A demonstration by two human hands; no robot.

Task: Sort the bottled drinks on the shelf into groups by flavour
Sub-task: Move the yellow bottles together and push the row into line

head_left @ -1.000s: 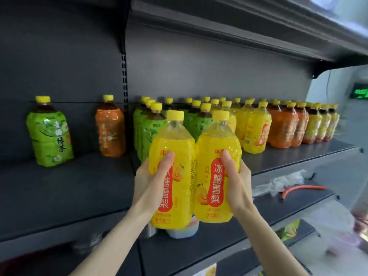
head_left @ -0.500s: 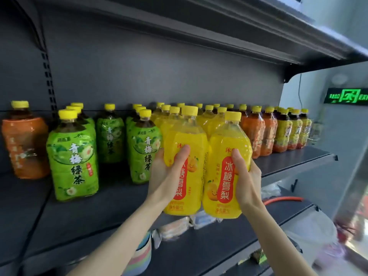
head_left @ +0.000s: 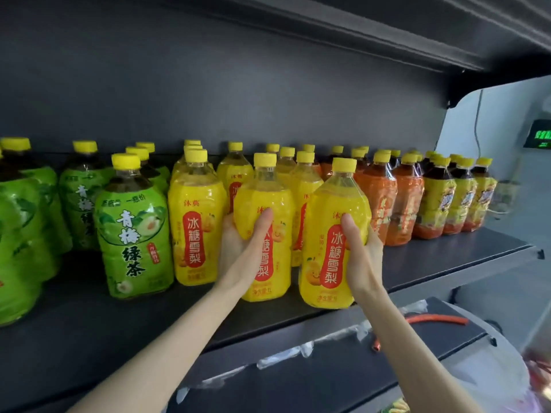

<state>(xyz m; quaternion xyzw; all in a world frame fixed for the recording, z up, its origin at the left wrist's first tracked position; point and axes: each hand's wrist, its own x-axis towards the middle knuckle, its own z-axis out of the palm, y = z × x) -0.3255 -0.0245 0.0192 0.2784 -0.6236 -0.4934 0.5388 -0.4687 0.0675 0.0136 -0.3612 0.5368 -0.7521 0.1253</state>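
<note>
My left hand (head_left: 243,238) grips a yellow pear-drink bottle (head_left: 268,192) and my right hand (head_left: 362,254) grips a second one (head_left: 329,210). Both bottles are upright at the front of the dark shelf (head_left: 447,257), in front of a cluster of matching yellow bottles (head_left: 195,216). Green-tea bottles (head_left: 132,234) with green labels stand to the left. Orange-labelled bottles (head_left: 384,204) and yellow-labelled dark-tea bottles (head_left: 438,201) stand to the right.
The shelf's front edge runs below the held bottles. A lower shelf (head_left: 372,368) carries clear plastic wrapping (head_left: 298,353) and an orange cable (head_left: 435,318). A shelf board (head_left: 328,28) hangs overhead. A green exit sign (head_left: 539,138) glows on the right wall.
Both hands have carried the two yellow bottles forward onto the shelf, up against the yellow group. The view has shifted right and closer; the bottles have moved slightly apart.
</note>
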